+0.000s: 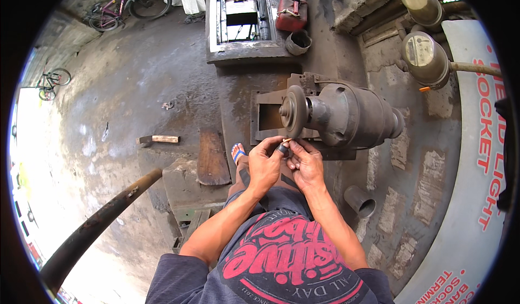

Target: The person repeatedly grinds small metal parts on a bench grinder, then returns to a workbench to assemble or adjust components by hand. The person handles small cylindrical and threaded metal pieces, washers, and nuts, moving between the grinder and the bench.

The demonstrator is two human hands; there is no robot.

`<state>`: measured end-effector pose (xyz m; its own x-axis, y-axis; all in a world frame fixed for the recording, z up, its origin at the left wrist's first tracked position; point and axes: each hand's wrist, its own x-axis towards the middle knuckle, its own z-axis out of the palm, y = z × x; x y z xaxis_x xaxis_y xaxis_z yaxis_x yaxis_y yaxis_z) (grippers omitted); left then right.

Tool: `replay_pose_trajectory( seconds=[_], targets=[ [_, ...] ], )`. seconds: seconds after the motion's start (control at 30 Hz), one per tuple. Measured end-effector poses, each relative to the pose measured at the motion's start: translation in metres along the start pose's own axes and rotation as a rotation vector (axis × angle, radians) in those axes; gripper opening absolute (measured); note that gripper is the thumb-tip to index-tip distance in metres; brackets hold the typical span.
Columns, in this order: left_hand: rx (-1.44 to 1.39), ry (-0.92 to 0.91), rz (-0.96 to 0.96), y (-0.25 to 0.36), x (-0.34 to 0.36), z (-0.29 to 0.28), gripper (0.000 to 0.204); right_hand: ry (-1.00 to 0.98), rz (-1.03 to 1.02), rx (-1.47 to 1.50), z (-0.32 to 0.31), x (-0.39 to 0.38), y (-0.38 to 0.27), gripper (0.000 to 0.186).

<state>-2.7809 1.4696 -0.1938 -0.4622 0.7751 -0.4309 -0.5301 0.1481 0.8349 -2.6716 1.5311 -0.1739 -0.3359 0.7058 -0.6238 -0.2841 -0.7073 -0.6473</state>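
My left hand (264, 166) is closed on a small dark cylindrical part (282, 149), held just in front of my body. At its upper end shows a thin copper-coloured piece (287, 140), which my right hand (306, 166) pinches between its fingertips. Both hands meet close together, so their fingers partly hide these small things. Just beyond them stands a bench grinder (352, 114), grey and dusty, with its round wheel (293, 113) on the left end. Whether the part touches the wheel I cannot tell.
A hammer (158, 139) and a brown board (212, 157) lie to the left. A dark pole (103, 222) slants in at lower left. Farther off are a red jerrycan (291, 13) and a metal frame (244, 49). At right are a short pipe (360, 201) and a lettered sign (460, 168).
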Motion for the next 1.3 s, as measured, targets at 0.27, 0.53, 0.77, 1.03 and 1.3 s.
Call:
replay_pose_trajectory(
  seconds=[0.27, 0.53, 0.77, 1.03, 1.3],
  targets=[
    [0.203, 0.025, 0.196, -0.001, -0.002, -0.003, 0.018, -0.033, 0.062, 0.055, -0.004, 0.002, 0.001, 0.017],
    [0.454, -0.032, 0.419, 0.011, -0.009, -0.01, 0.02, -0.015, -0.05, -0.041, 0.004, -0.009, -0.001, 0.017],
    [0.005, -0.087, -0.036, 0.014, -0.013, -0.009, 0.026, -0.004, -0.046, -0.067, 0.008, -0.016, 0.0, 0.019],
    [0.017, -0.007, -0.056, 0.008, 0.007, -0.003, 0.018, 0.061, 0.034, 0.014, 0.0, 0.003, 0.004, 0.017],
    [0.003, 0.034, -0.086, 0.011, 0.007, 0.003, 0.017, 0.068, -0.004, -0.017, 0.0, 0.004, 0.0, 0.018]
  ],
)
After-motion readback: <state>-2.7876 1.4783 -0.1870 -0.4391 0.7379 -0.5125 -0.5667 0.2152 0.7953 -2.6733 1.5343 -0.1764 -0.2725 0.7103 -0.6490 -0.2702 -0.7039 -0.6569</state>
